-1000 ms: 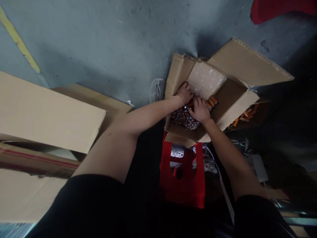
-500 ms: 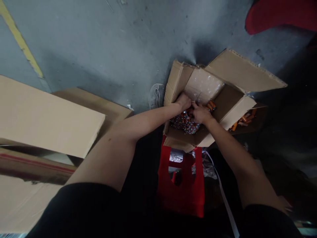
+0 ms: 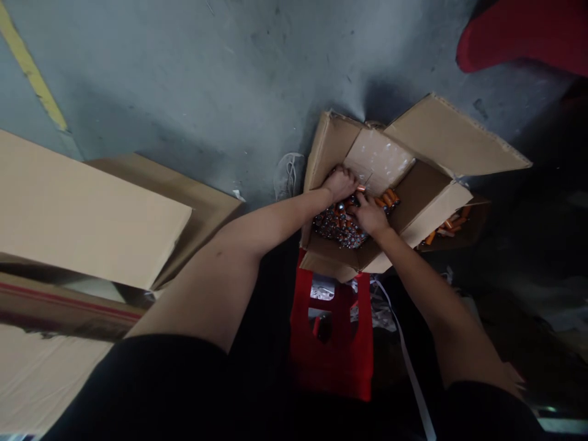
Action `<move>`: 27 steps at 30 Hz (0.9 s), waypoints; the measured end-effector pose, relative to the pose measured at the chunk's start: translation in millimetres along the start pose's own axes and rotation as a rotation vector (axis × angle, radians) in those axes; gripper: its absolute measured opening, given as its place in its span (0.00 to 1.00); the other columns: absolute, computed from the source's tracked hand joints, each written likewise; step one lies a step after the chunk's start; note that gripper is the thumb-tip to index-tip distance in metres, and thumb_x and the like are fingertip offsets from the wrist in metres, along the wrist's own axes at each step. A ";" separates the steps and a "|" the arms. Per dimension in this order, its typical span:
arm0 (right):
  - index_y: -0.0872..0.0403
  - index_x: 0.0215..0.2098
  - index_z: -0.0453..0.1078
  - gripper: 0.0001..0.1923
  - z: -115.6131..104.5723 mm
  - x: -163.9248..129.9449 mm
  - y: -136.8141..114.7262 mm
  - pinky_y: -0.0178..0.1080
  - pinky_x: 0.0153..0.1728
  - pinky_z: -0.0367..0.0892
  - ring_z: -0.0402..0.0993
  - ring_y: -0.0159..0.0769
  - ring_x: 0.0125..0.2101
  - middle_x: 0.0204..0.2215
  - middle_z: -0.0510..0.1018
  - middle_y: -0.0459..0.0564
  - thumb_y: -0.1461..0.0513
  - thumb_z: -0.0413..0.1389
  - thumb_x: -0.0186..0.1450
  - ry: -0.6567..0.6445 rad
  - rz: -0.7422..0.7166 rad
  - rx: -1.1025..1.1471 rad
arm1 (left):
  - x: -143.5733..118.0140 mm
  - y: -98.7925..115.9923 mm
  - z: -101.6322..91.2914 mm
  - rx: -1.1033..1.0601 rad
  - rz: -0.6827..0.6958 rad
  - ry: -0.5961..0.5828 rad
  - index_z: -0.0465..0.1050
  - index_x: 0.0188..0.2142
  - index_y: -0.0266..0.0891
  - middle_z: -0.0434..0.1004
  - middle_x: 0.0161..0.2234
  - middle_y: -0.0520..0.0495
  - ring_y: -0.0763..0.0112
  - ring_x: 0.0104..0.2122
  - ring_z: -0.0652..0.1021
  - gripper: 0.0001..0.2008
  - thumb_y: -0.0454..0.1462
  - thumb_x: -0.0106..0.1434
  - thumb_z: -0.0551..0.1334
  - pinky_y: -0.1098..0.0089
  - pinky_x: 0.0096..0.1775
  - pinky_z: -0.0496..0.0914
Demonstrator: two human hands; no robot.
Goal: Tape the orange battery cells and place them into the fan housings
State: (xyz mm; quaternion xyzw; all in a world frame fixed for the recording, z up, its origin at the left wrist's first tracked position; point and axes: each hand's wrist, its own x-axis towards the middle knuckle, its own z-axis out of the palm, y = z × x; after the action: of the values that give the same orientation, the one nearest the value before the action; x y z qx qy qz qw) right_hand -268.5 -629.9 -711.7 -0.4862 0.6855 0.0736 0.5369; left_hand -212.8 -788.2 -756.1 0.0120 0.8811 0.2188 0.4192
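Observation:
An open cardboard box (image 3: 427, 141) stands on a red plastic stool (image 3: 331, 343). Inside it lie several small orange cylinders (image 3: 388, 198) with shiny metal ends (image 3: 333, 223). My left hand (image 3: 339, 182) is inside the box at its left wall, fingers curled over the cylinders. My right hand (image 3: 368, 214) is beside it, fingers closed on the cylinders in the middle of the box. What each hand grips is too small and dark to make out fully.
Large flat cardboard boxes (image 3: 87, 208) lie stacked at the left. More orange cylinders (image 3: 443, 226) sit in a dark tray right of the box. A yellow floor line (image 3: 27, 67) runs at top left, a red object (image 3: 523, 33) at top right. White strapping (image 3: 404, 355) hangs below the stool.
Both hands stayed in the box, shifting slightly among the cylinders; my right hand moved a little down and left. The view drifted slightly.

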 end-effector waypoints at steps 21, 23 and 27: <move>0.51 0.54 0.84 0.16 -26.0 39.3 46.3 0.44 0.56 0.75 0.80 0.47 0.53 0.53 0.85 0.54 0.62 0.68 0.69 0.095 -0.182 0.427 | -6.5 -3.7 -39.8 -0.057 0.017 -0.001 0.75 0.64 0.41 0.84 0.55 0.34 0.47 0.53 0.84 0.19 0.37 0.77 0.56 0.57 0.49 0.75; 0.53 0.51 0.85 0.13 -35.7 29.1 49.3 0.44 0.54 0.76 0.81 0.46 0.50 0.49 0.85 0.54 0.60 0.69 0.68 0.132 -0.212 0.559 | -3.7 -5.3 -39.3 -0.064 0.032 -0.017 0.75 0.64 0.41 0.84 0.55 0.34 0.47 0.54 0.84 0.20 0.39 0.76 0.59 0.57 0.49 0.75; 0.48 0.47 0.85 0.15 -57.3 -50.2 57.1 0.48 0.53 0.78 0.82 0.47 0.50 0.51 0.84 0.54 0.48 0.67 0.69 0.209 -0.290 0.735 | -6.0 -3.7 -34.7 -0.053 0.081 -0.091 0.75 0.65 0.45 0.85 0.54 0.36 0.49 0.52 0.84 0.21 0.37 0.75 0.59 0.58 0.50 0.75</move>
State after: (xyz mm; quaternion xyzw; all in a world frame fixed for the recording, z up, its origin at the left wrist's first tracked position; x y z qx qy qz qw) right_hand -351.6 -606.6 -671.5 -0.3584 0.6413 -0.3028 0.6072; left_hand -234.2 -805.8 -734.0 0.0463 0.8539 0.2579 0.4496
